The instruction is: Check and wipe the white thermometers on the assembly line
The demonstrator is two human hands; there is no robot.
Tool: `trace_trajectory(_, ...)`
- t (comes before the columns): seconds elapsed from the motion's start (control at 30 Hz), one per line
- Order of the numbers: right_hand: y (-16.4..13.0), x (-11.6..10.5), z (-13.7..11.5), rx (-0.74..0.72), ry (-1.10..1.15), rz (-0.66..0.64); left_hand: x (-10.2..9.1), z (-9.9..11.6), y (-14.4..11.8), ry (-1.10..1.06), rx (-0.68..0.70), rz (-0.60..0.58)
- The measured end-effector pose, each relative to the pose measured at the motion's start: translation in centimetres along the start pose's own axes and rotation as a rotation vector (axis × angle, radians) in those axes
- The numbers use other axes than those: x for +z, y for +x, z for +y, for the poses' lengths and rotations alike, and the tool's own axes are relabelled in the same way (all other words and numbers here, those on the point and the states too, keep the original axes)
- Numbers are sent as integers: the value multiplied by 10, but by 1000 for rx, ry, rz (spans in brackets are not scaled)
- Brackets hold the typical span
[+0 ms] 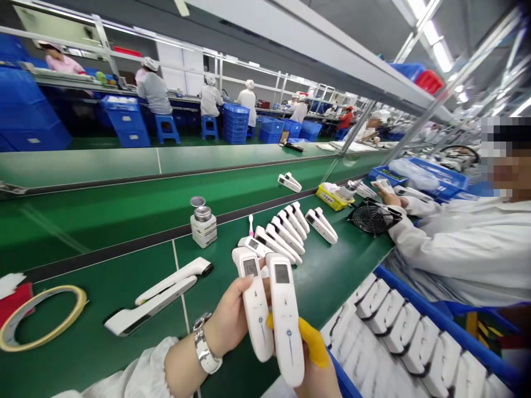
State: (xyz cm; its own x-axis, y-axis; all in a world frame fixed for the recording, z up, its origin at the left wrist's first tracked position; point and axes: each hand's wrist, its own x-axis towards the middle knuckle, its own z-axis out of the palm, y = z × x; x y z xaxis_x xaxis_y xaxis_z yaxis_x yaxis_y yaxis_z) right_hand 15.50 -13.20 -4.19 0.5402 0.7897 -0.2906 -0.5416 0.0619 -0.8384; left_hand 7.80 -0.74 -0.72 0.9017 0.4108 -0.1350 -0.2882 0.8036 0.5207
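My left hand (229, 318), with a watch on its wrist, is closed round a white infrared thermometer (258, 312) whose small grey display faces me. Beside it, my right hand (319, 367) grips a second white thermometer (287, 315), display also facing up at me. Yellow covers show on fingers of the right hand. The two devices are held side by side, over the green bench. Just beyond them lies a row of similar thermometers (282, 232) with a pink-and-white brush (251, 226) next to it. Two more thermometers (157, 296) lie to the left.
A dispenser bottle (203, 224) stands near the conveyor (103, 199); a tape roll (81, 304) lies left. At right are a blue crate (468, 345) of thermometers, a black fan (369, 217), a yellow tray (334, 199) and a co-worker's sleeve (456, 249).
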Motion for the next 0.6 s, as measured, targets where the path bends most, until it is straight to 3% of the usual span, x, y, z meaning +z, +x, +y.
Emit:
trace_trajectory(0.1, 7, -3, -1, -48, -55, -68, -4, 3, -4, -76, -9, -63)
trace_trajectory(0.23, 14, -1, -9, 0, -67, -97, -8, 1, -4, -158, -93, -107)
trace_trajectory(0.33, 14, 3, -16, -20, -102, -91, -8, 1, -4, -184, -69, -118)
trace_trajectory(0.6, 4, 14, -24, -111, -220, -236, -8, 4, -7, -260, -75, -160)
